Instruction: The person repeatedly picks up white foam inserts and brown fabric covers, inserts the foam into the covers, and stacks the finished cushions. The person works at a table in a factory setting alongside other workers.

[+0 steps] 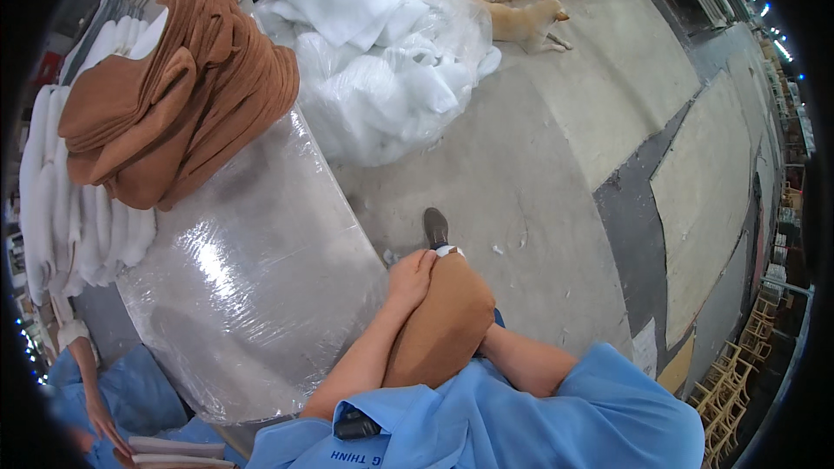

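I hold a brown fabric cover (443, 321) against my body, stretched over something padded. My left hand (410, 280) grips its upper left edge with the fingers curled over it. My right hand is hidden behind the brown cover; only the right forearm (530, 363) shows, reaching in under it. A tall stack of the same brown fabric pieces (174, 95) lies on the plastic-wrapped table (252, 278) to my left, out of reach of both hands.
White foam pads (78, 217) are stacked at the table's far left. A clear bag of white stuffing (382, 61) lies on the concrete floor ahead. A tan dog (526, 22) lies beyond it. Another person in blue (104, 391) stands at lower left. My shoe (435, 227) is on the floor.
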A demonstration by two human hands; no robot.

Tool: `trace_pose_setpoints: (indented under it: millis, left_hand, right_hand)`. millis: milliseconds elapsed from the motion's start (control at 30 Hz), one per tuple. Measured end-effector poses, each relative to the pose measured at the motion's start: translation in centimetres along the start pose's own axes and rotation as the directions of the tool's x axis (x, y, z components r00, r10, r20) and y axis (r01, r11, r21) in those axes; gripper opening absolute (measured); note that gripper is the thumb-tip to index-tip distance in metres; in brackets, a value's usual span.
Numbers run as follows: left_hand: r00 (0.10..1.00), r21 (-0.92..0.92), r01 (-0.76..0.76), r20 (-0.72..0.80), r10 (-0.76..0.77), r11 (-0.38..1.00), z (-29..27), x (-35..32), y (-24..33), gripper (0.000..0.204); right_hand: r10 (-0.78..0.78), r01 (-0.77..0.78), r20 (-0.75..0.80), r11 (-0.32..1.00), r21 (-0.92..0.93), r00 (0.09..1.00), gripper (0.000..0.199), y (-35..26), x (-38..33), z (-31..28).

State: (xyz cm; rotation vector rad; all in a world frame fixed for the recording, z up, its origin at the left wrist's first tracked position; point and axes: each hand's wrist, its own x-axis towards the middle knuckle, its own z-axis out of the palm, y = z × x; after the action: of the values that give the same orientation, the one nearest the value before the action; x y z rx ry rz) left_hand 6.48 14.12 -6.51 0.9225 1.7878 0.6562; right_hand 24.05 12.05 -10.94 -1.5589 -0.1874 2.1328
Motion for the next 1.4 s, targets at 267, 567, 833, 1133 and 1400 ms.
trace_pose_setpoints:
  millis: [267,567,833,1133,1400]
  left_hand:
    - [0.997,0.025,-0.067,-0.025,0.067,0.997,-0.7,-1.0,0.5,0.044]
    - [0.993,0.091,-0.078,-0.084,0.086,0.993,-0.4,-2.8,2.3,0.045]
    - [0.99,0.088,-0.126,-0.056,0.132,0.988,1.0,-3.7,2.2,0.048]
    - [0.975,0.071,-0.177,-0.121,0.185,0.982,2.6,-3.4,1.8,0.048]
    - [0.984,0.076,-0.092,-0.146,0.102,0.993,3.4,-2.2,1.6,0.047]
  right_hand:
    - [-0.218,0.381,0.342,0.754,-0.536,0.914,0.026,-13.4,-1.2,3.2]
    - [0.137,0.278,0.416,0.555,-0.784,0.899,0.019,-16.6,-0.6,3.9]
    - [-0.197,0.527,0.501,0.497,-0.69,0.843,0.012,-13.7,-1.0,2.0]
    - [0.053,0.378,0.509,0.604,-0.701,0.859,0.017,-15.3,-0.4,0.3]
    - [-0.118,0.431,0.431,0.481,-0.763,0.894,0.016,-12.9,1.8,0.6]
